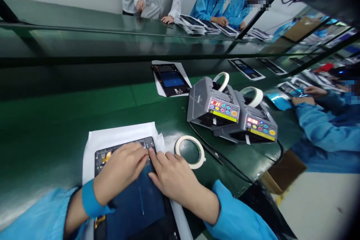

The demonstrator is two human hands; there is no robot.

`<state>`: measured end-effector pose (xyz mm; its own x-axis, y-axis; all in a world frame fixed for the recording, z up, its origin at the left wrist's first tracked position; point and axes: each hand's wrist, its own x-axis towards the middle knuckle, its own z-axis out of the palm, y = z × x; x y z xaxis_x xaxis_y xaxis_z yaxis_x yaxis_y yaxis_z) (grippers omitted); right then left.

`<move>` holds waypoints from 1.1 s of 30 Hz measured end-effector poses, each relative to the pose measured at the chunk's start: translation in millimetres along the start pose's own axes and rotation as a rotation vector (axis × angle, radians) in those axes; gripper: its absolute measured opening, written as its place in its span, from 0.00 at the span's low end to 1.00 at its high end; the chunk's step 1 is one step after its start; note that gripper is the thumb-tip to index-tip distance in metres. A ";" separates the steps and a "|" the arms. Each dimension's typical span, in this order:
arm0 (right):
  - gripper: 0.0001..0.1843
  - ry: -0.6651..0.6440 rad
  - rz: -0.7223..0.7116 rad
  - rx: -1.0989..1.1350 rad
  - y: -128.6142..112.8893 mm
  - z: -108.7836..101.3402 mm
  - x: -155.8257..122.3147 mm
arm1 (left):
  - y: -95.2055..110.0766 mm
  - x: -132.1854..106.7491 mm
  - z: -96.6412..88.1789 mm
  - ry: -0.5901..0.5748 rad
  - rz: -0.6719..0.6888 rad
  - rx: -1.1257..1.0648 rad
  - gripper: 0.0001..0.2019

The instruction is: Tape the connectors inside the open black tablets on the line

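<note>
An opened dark tablet-like device point(132, 202) lies on a white sheet point(118, 135) at the near edge of the green bench. My left hand point(119, 170) rests on its upper part, fingers bent and pressed down near the top edge. My right hand point(173, 176) lies beside it, fingertips pressed on the same spot near the device's top right corner. The two hands' fingertips meet there. What is under the fingertips is too small to make out.
A white tape roll point(190, 152) lies right of my right hand. Two grey tape dispensers point(213, 107) point(253, 123) stand further right. Another opened device point(171, 80) sits on the belt. A blue-sleeved person point(323, 123) works at the right; other people stand at the far side.
</note>
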<state>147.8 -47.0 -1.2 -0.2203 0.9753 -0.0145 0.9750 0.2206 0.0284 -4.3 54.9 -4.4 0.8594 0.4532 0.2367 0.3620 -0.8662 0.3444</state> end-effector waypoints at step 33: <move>0.14 0.624 0.316 0.056 87.5 25.0 -139.2 | 19.5 30.5 -19.8 -0.294 -0.235 0.004 0.04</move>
<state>264.5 -163.7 -21.7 0.1136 0.8187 0.5628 0.9916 -0.0583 -0.1153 21.9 56.0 27.5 0.8196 0.5604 -0.1196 0.5625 -0.7470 0.3543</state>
